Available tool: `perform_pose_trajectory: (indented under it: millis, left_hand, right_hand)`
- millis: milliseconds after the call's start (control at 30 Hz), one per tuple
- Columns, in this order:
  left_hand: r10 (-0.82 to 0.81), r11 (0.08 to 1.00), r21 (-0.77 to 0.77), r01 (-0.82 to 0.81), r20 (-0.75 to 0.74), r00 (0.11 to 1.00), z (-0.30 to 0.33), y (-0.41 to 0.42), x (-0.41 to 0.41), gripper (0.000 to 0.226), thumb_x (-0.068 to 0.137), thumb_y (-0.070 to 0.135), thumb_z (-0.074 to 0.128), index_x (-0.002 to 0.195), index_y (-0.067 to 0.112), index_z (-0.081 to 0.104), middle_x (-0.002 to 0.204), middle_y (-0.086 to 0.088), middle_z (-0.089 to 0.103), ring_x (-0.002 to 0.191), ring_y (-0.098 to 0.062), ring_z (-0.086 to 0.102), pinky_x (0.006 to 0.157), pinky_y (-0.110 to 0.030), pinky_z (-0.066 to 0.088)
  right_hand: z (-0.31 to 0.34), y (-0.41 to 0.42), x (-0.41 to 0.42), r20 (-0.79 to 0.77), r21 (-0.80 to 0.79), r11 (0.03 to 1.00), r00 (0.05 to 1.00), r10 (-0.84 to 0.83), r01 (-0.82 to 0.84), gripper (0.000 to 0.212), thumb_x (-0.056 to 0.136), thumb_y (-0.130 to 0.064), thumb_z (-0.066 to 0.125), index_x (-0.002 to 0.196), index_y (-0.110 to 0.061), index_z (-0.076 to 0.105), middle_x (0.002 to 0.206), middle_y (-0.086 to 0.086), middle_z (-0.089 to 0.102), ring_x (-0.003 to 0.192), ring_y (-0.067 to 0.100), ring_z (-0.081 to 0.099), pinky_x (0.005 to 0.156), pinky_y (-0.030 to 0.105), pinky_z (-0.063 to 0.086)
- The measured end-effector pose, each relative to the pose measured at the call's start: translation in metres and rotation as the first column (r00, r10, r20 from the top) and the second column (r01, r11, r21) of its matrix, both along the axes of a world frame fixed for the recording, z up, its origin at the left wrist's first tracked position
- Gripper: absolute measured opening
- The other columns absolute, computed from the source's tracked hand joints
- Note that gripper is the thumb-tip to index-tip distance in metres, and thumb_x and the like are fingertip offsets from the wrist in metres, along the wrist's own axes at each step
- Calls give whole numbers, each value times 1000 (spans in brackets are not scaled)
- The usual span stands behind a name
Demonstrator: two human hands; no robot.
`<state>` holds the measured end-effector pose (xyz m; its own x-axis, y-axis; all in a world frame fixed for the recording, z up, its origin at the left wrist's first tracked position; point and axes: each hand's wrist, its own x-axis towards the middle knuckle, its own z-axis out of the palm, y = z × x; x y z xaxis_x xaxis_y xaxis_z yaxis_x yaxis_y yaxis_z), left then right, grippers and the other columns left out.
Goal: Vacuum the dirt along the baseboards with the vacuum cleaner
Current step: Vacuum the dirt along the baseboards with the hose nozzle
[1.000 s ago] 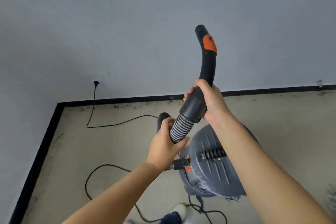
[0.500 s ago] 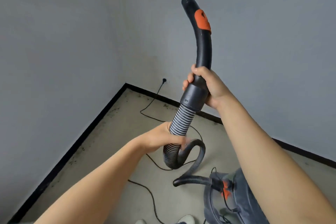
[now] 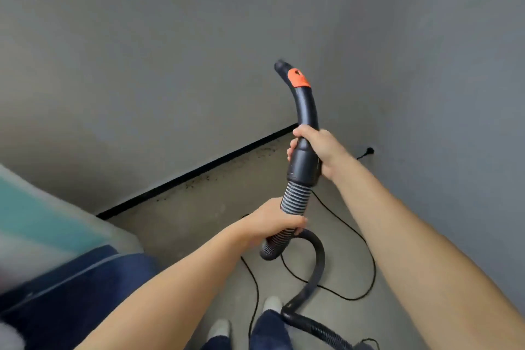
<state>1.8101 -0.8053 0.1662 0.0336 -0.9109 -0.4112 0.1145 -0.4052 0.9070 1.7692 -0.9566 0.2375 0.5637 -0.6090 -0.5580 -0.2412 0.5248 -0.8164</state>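
Both hands hold the vacuum hose: right hand [image 3: 318,148] wraps the black curved handle [image 3: 305,111] at center right, open end raised toward the wall; left hand [image 3: 272,222] grips the ribbed hose [image 3: 292,199] just below. Dirt [image 3: 227,168] lies along the black baseboard [image 3: 184,176] at mid-frame. Seemingly still preparing; next, the open end must drop to the baseboard.

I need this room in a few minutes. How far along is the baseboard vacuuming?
Done: the power cord looks plugged into the wall. In hand: the right hand grips the curved black handle with orange slider, pointing upward; the left hand holds the ribbed grey hose. Left: dark dirt specks line the black baseboard; suction hasn't reached them.
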Motion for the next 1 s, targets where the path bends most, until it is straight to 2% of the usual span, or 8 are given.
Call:
perform_pose_trajectory:
  millis: [67, 167, 300, 433, 600, 733, 867, 1000]
  left_hand:
    - [151, 981, 99, -169, 166, 974, -29, -3, -3, 21, 75, 10, 65, 68, 16, 47, 61, 5, 52, 59, -13, 45, 60, -27, 39]
    - [342, 895, 175, -410, 321, 883, -63, -9, -17, 20, 75, 15, 60, 71, 19, 41, 64, 6, 48, 60, -13, 41, 55, -26, 34]
    - [630, 690, 289, -664, 211, 747, -94, -20, -43, 15, 77, 14, 56, 73, 20, 43, 65, 6, 47, 58, -10, 39, 54, -24, 33]
    - [685, 683, 356, -638, -9, 728, -133, -6, -36, 17, 79, 23, 65, 85, 19, 49, 77, 3, 53, 69, -10, 48, 64, -24, 41]
    - [611, 767, 360, -531, -155, 776, -196, 35, 27, 44, 77, 29, 75, 114, 23, 54, 102, -1, 67, 95, -16, 64, 89, -33, 51]
    - [534, 831, 341, -441, -263, 803, -247, 50, 63, 13, 82, 19, 71, 88, 15, 60, 80, -6, 67, 76, -18, 64, 83, -37, 53]
    - [659, 746, 438, -502, -379, 649, -291, 69, 71, 8, 88, 12, 63, 86, 11, 55, 72, -9, 66, 64, -18, 65, 73, -33, 57]
    - [594, 798, 457, -392, -494, 635, -341, 81, 78, 7, 90, 11, 58, 86, 9, 52, 72, -10, 68, 67, -22, 65, 79, -37, 55]
  right_hand:
    - [-34, 0, 17, -174, -120, 993, 985, -15, -6, 9, 86, -8, 57, 90, -9, 49, 59, 5, 58, 50, 20, 58, 55, 28, 52]
    - [-80, -5, 38, -282, -187, 981, 959, -2, -53, 19, 83, -11, 58, 100, -9, 48, 59, 6, 62, 55, 22, 60, 61, 32, 53]
    - [-125, -2, 69, -421, -173, 900, 856, 300, -401, 17, 83, -14, 57, 97, -12, 48, 67, 8, 66, 58, 24, 63, 61, 30, 53]
    - [-172, 18, 97, -507, -71, 772, 689, 518, -632, 16, 83, -14, 57, 95, -12, 45, 66, 9, 66, 61, 25, 63, 62, 29, 52]
    - [-234, 41, 128, -468, 102, 838, 717, 516, -536, 15, 91, -17, 59, 97, -10, 48, 71, 12, 63, 57, 24, 62, 51, 25, 52]
    - [-294, 66, 157, -436, 196, 767, 646, 626, -611, 18, 92, -25, 61, 99, -14, 48, 76, 11, 66, 62, 23, 67, 59, 29, 56]
    - [-353, 87, 182, -402, 211, 708, 601, 691, -674, 11, 89, -13, 59, 95, -8, 52, 77, 12, 68, 68, 22, 69, 68, 32, 57]
    - [-424, 93, 187, -391, 242, 806, 706, 591, -540, 5, 89, -7, 56, 91, -6, 51, 66, 8, 59, 56, 18, 62, 61, 31, 54]
